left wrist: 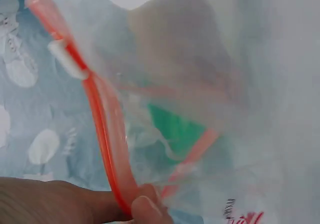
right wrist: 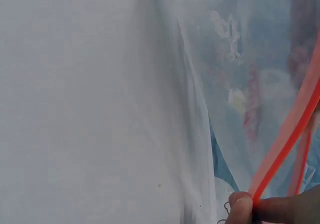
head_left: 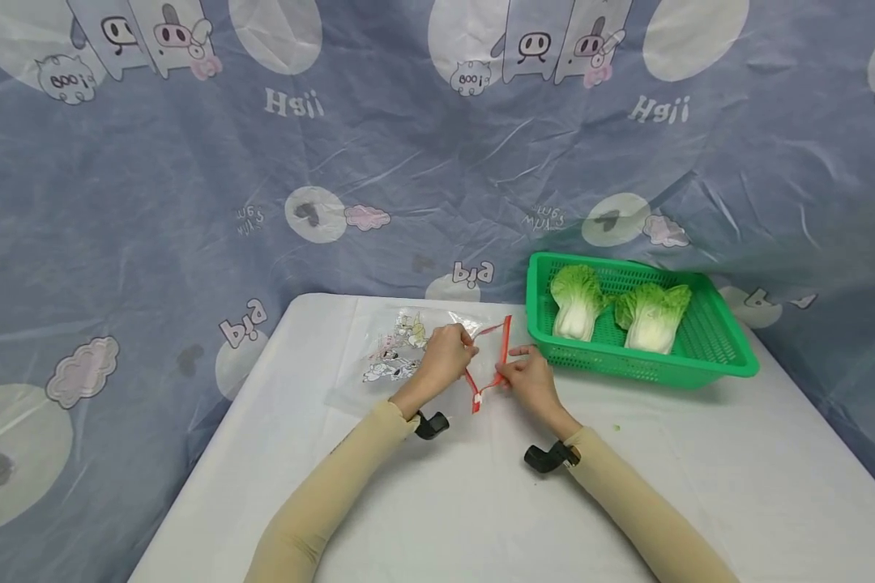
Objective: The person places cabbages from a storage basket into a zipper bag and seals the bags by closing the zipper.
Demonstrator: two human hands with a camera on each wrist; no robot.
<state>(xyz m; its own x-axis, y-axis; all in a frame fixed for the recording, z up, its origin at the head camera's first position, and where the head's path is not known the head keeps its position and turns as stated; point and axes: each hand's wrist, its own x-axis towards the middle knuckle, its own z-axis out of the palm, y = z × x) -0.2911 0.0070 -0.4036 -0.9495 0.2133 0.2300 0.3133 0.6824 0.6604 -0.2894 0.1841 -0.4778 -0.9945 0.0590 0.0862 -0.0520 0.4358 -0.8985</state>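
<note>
A clear zip bag (head_left: 390, 348) with printed cartoon figures lies on the white table, its red-edged mouth spread apart toward the right. My left hand (head_left: 448, 354) pinches one red edge of the mouth; in the left wrist view, thumb and finger close on the red zip strip (left wrist: 102, 129), and a white slider (left wrist: 68, 59) sits farther along it. My right hand (head_left: 531, 379) pinches the opposite edge, and the right wrist view has its thumb and finger on the red strip (right wrist: 285, 144). Nothing but clear film shows inside the bag.
Right of the bag stands a green plastic basket (head_left: 729, 344) holding two small Chinese cabbages (head_left: 574, 304), (head_left: 654, 317). A tiny green leaf scrap (head_left: 616, 427) lies on the white tabletop (head_left: 474, 510). A printed blue-grey cloth (head_left: 379, 162) hangs behind the table.
</note>
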